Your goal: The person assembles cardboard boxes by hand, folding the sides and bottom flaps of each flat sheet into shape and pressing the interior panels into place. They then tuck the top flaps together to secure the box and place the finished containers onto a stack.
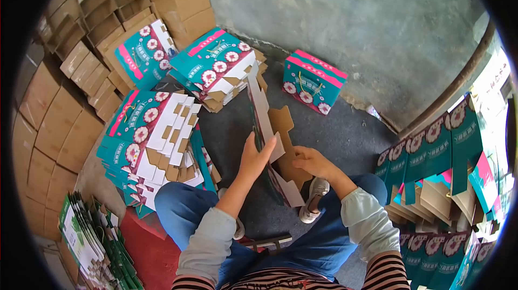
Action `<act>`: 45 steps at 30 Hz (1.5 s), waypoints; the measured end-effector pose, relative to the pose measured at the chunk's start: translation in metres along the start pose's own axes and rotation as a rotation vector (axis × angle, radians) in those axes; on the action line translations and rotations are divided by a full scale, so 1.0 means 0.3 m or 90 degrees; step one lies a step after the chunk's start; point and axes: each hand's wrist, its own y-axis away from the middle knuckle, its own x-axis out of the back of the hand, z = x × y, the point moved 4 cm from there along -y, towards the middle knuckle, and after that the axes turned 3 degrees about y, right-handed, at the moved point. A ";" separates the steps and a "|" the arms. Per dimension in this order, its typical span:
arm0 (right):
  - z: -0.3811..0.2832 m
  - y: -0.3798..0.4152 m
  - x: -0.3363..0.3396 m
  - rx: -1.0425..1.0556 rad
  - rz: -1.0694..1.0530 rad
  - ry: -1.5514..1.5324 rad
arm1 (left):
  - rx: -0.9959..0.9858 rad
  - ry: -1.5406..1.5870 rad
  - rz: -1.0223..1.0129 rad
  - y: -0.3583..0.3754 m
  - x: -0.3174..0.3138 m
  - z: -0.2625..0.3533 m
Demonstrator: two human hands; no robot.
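You're holding the open carton over the floor, well in from its back edge, left hand clamping one side, right hand touching the brown inner panel, grip unclear, seemingly bracing the sides apart.

An open carton is between and ahead of the person's knees, above the floor. Left of it lie two piles of flattened boxes, the near pile beside the left knee, the far pile behind. Beyond, rightward, a box stands before the wall; stacked boxes fill the right, brown cartons the far left.
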 end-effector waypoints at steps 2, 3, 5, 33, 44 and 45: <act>-0.007 -0.001 -0.004 0.006 0.010 0.005 | 0.029 -0.055 0.007 -0.084 0.003 0.028; -0.008 -0.004 -0.013 0.008 0.011 0.007 | 0.048 -0.082 0.014 -0.113 0.011 0.023; 0.006 -0.006 -0.021 -0.012 -0.003 0.025 | 0.083 -0.138 0.050 -0.208 -0.005 -0.048; 0.064 -0.265 0.161 -0.050 0.136 0.277 | 0.006 -0.856 -0.307 0.009 -0.041 -0.037; -0.244 -0.018 0.013 0.300 0.575 0.572 | 0.032 -0.831 -0.344 -0.029 -0.068 -0.078; -0.280 0.031 -0.061 0.408 0.476 0.541 | 0.035 -0.823 -0.344 -0.032 -0.067 -0.080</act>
